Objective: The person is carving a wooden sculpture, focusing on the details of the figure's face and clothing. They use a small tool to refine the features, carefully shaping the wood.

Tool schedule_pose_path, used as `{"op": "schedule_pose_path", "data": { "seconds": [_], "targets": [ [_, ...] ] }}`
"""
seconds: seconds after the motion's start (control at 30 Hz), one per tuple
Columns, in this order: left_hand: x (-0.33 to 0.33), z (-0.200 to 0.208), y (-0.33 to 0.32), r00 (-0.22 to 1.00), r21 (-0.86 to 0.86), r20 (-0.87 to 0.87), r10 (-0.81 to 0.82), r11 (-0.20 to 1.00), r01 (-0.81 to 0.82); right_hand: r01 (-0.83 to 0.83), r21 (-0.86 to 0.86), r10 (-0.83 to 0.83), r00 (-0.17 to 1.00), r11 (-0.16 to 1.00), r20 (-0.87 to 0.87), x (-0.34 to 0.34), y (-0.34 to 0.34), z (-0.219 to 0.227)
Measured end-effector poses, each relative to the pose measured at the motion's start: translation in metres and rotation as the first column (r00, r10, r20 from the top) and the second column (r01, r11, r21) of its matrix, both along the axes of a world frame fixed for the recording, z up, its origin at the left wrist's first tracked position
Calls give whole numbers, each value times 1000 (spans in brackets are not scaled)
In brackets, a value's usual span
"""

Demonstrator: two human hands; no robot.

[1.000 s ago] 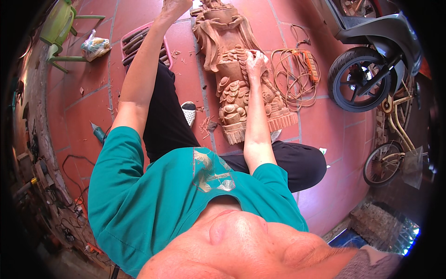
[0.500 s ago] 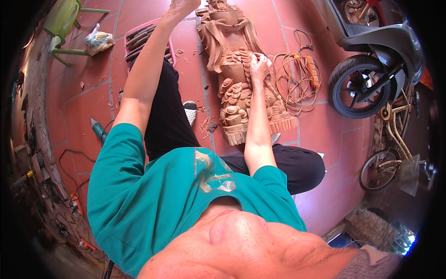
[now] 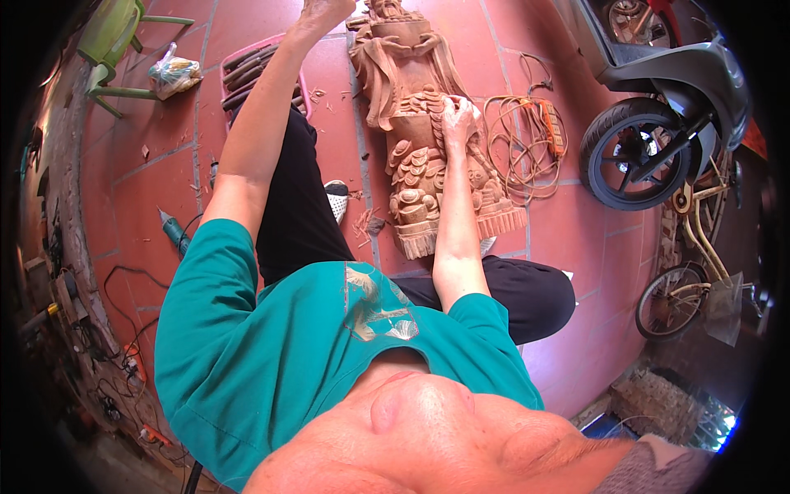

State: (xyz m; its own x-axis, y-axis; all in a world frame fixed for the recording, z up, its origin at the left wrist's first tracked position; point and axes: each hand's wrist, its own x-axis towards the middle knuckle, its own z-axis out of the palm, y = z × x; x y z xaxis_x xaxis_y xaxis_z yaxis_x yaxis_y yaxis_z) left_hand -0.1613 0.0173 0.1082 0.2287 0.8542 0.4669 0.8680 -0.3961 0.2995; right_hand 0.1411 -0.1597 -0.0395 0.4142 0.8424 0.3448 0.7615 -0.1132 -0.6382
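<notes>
- Resting at the right side of the carving (image 3: pixel 411 132), the right hand (image 3: pixel 461 123) bends its fingers in close over the raised relief near the middle; whether they pinch anything cannot be told.
- The left hand (image 3: pixel 329 10) is at the far edge of the view, just left of the carving's head; its fingers are cut off, so its grip cannot be told. The two hands are well apart.
- The carving lies face up on the tiled floor (image 3: pixel 564 239), head far, base near.
- Light fingertip pressure probably suits this relief best: the ridges look thin, and a hard push could chip one.
- Keeping the forearm low along the near right side should help steadiness without rocking the carving.
- Bringing the left hand nearer the middle would likely give a firmer brace, if it is free.
- To the left, a pink tray (image 3: pixel 307 99) holds dark rods (image 3: pixel 247 72) laid side by side, partly hidden by the left forearm.
- Farther left, a tied plastic bag (image 3: pixel 174 74) sits bulging beside a green chair (image 3: pixel 107 49); something yellowish shows through, too blurred to name.
</notes>
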Motion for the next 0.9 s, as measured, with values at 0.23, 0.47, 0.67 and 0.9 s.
{"op": "schedule_pose_path", "data": {
  "seconds": [0.23, 0.47, 0.67, 0.9],
  "targets": [
    [-6, -15, 14, 993, 92, -114, 4, 996, 6, -12, -14, 11, 999, 1000, -32, -2, 0, 3],
    [-12, -36, 34, 945, 229, -325, 26, 972, 52, -33, 46, 31, 998, 998, 48, -2, 1, 1],
    [-8, -42, 40, 998, -6, -51, 21, 1000, -21, -109, 29, 106, 991, 994, 77, -13, -4, 18],
    [-10, -41, 27, 943, -211, 323, -80, 965, 154, -316, -71, 323, 934, 946, 150, -23, -5, 24]
  ]
}}
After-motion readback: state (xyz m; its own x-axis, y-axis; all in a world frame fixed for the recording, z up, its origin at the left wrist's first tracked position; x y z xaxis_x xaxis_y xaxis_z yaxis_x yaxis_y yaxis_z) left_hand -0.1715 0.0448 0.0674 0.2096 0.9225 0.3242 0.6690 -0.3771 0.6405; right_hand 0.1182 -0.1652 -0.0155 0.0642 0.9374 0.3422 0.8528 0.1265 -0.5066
